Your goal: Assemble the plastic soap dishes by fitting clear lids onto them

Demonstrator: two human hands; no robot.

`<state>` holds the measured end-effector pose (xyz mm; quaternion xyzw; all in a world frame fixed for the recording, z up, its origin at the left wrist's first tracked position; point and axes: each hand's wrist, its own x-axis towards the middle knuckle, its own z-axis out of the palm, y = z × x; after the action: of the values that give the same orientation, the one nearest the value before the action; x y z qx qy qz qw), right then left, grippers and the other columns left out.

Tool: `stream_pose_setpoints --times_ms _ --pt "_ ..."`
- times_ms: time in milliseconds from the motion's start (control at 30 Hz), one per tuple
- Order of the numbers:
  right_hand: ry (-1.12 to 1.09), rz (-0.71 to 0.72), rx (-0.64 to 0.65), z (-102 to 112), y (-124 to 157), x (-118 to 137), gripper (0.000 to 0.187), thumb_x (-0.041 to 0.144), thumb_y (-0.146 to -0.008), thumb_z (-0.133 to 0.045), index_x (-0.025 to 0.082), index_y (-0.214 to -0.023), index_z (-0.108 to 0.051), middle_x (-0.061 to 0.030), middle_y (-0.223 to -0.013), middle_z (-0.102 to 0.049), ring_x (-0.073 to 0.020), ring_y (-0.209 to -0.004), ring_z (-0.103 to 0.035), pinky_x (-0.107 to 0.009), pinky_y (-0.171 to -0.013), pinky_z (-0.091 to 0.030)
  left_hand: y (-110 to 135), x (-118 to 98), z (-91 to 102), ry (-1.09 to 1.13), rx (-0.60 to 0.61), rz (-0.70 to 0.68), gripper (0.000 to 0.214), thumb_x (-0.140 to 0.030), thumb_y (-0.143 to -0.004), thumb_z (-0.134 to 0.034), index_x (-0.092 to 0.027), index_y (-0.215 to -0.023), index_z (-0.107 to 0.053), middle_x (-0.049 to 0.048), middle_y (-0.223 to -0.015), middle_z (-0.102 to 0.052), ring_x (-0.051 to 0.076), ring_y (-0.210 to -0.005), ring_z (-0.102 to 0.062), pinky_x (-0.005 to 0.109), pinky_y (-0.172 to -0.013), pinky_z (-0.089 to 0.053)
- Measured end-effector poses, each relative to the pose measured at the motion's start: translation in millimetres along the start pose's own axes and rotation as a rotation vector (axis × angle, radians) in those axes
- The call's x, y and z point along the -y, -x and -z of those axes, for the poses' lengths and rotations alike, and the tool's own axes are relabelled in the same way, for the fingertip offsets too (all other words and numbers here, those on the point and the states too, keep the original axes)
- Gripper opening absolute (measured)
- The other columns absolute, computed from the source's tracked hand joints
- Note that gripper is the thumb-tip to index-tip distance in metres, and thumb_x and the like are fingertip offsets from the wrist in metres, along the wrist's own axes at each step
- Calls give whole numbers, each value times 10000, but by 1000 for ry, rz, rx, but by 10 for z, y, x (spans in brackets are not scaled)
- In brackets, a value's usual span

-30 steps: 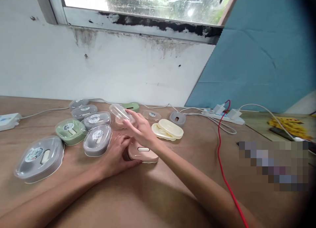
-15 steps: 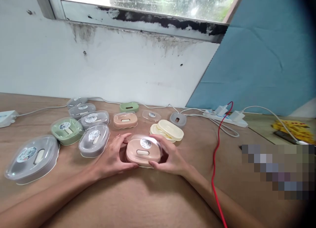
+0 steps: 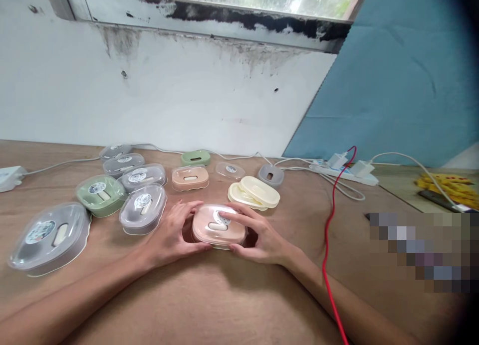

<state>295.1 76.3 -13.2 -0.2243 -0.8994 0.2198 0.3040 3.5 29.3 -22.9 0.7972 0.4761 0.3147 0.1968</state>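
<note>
Gripping pink box (clear-lidded) between left hand, right hand; fingers curled round its ends

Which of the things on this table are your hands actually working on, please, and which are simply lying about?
In hand:
- pink oval plastic box with clear lid
- left hand and right hand, on its two sides

Lying about:
- green lidded box
- cream oval lids
- white power strip
- red cable
</note>
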Motion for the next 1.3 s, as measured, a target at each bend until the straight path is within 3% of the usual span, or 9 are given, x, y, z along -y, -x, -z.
stream_pose_setpoints --times_ms 167,267,567,800,933,1133,1300 --pt "-24 -30 21 23 -11 31 695 364 -875 -784 278 -1524 -552 -148 -1525 -530 -324 -1412 -540 -473 -1166 -469 -11 -34 32 -75 54 -64 838 -606 -889 -761 -350 -1585 -369 80 -1515 -587 329 -1401 -557 661 -1304 -201" --pt "-27 -61 15 20 -14 27 692 355 -863 -797 281 -1510 -566 -146 -1512 -543 -324 -1390 -561 -491 -1163 -472 -14 -57 55 -88 64 -76 853 -607 -880 -771 -294 -1579 -394 107 -1534 -577 332 -1434 -525 652 -1311 -186" --pt "1 1 24 -5 8 0 690 446 -930 -770 311 -1555 -511 -150 -1541 -501 -308 -1427 -515 -478 -1153 -482 -40 10 26 -95 -27 -123 795 -602 -880 -773 -255 -1536 -488 101 -1486 -645 323 -1366 -618 661 -1296 -229" --pt "78 16 24 -49 23 18 666 416 -944 -752 292 -1553 -513 -167 -1541 -477 -309 -1407 -526 -455 -1129 -502 -55 135 5 -271 -148 -341 921 -667 -852 -773 -185 -1574 -466 150 -1435 -677 347 -1322 -649 631 -1266 -328" --pt "96 18 46 -75 25 8 678 364 -947 -743 300 -1570 -483 -163 -1563 -439 -310 -1424 -506 -466 -1154 -480 -63 167 14 -395 -159 -464 1029 -730 -836 -739 -133 -1605 -406 168 -1433 -676 362 -1325 -644 609 -1251 -359" --pt "117 -44 136 -15 16 75 680 441 -969 -722 303 -1570 -437 -159 -1594 -400 -308 -1477 -436 -480 -1200 -421 -42 95 11 -453 -164 -434 838 -646 -937 -684 -143 -1566 -452 167 -1451 -657 354 -1348 -614 588 -1235 -374" --pt "121 -80 163 28 17 160 699 444 -966 -700 295 -1576 -391 -154 -1558 -423 -317 -1453 -442 -508 -1209 -386 -4 -25 17 -417 -95 -357 836 -530 -939 -697 -130 -1597 -371 207 -1530 -558 377 -1409 -536 580 -1205 -414"
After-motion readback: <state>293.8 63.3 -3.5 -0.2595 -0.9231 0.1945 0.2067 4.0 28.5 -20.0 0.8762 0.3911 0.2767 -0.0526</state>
